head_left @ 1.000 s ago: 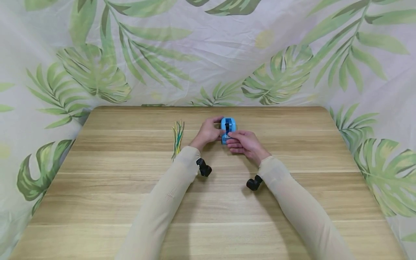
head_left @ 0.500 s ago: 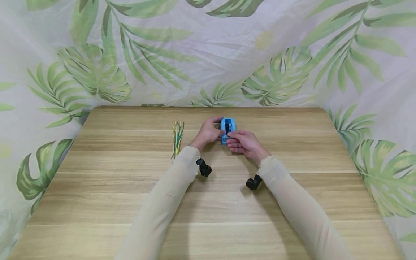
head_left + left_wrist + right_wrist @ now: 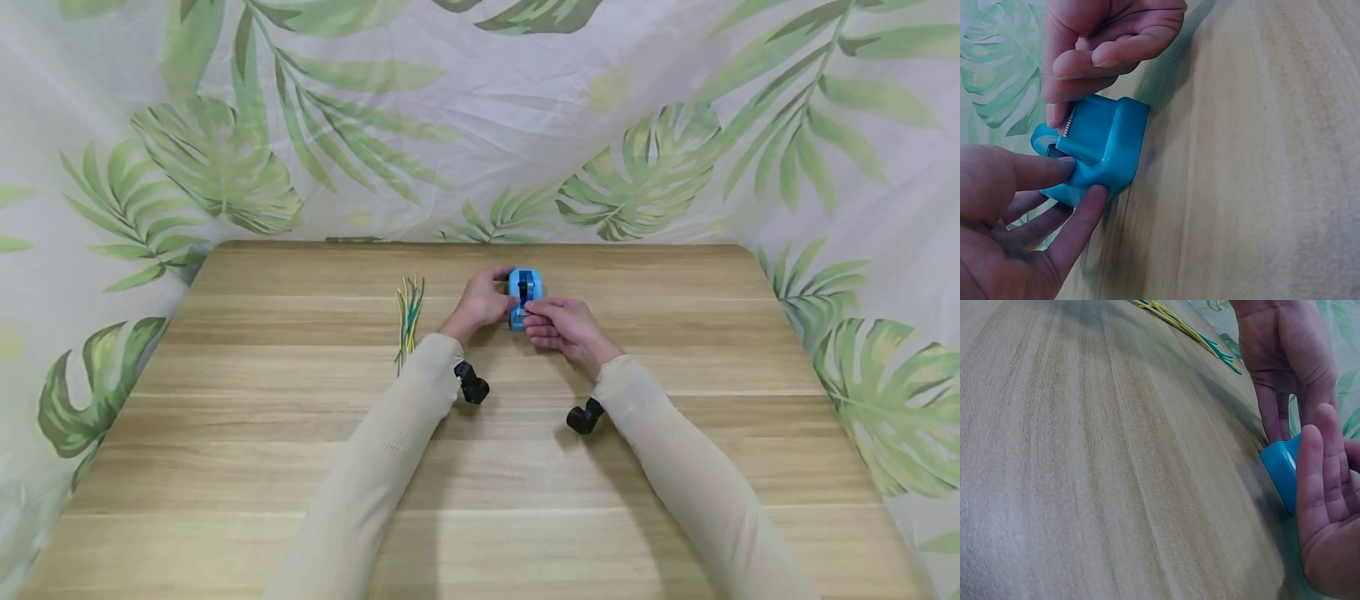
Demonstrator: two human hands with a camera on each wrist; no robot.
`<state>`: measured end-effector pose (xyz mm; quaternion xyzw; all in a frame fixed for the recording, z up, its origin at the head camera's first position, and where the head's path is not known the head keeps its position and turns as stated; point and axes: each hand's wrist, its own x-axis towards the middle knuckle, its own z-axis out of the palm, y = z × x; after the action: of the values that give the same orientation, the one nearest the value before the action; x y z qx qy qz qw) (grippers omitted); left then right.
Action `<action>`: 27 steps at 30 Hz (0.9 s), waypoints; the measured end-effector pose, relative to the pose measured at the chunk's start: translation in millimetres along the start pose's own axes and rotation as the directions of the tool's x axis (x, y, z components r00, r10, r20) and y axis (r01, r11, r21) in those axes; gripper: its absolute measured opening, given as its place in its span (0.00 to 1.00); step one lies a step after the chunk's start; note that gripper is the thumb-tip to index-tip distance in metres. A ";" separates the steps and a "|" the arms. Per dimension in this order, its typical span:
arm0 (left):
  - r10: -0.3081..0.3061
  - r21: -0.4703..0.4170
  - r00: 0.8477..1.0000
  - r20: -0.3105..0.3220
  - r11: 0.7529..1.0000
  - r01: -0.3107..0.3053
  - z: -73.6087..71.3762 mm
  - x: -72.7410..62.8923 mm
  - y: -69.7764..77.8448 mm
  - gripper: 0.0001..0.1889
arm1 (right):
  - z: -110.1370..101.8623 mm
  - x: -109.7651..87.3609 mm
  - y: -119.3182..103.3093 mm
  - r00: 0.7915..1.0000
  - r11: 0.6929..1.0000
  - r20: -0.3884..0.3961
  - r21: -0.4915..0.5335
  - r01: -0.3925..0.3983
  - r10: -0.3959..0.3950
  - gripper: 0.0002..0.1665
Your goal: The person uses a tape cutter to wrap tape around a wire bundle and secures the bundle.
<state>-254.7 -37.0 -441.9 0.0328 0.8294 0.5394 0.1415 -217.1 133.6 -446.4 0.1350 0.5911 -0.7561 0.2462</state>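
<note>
The blue tape dispenser point(image 3: 1097, 140) stands near the far edge of the tabletop point(image 3: 480, 467), the grip of the left hand point(image 3: 483, 302) clamped on its side. The right hand point(image 3: 568, 327) is at the toothed edge point(image 3: 1069, 122); whether its grip holds tape cannot be told. Presumably the tape end is being freed; the next move calls for steady bracing.

Leaf-printed cloth point(image 3: 517, 117) hangs behind the wooden table point(image 3: 517, 483).
</note>
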 end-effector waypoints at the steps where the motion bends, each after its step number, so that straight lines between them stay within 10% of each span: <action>1: -0.002 -0.002 1.000 0.000 1.000 0.002 -0.2 -0.1 0.1 0.33 | 0.5 0.0 -0.3 1.000 1.000 -0.001 0.000 0.002 -0.002 0.10; 27: 0.011 -0.008 1.000 -0.015 1.000 -0.011 0.5 0.7 -0.7 0.34 | 2.9 0.8 -5.0 1.000 1.000 -0.002 0.016 0.027 -0.027 0.05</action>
<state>-255.2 -36.7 -442.9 0.0328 0.8280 0.5439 0.1322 -220.2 131.5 -441.9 0.1297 0.5871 -0.7640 0.2343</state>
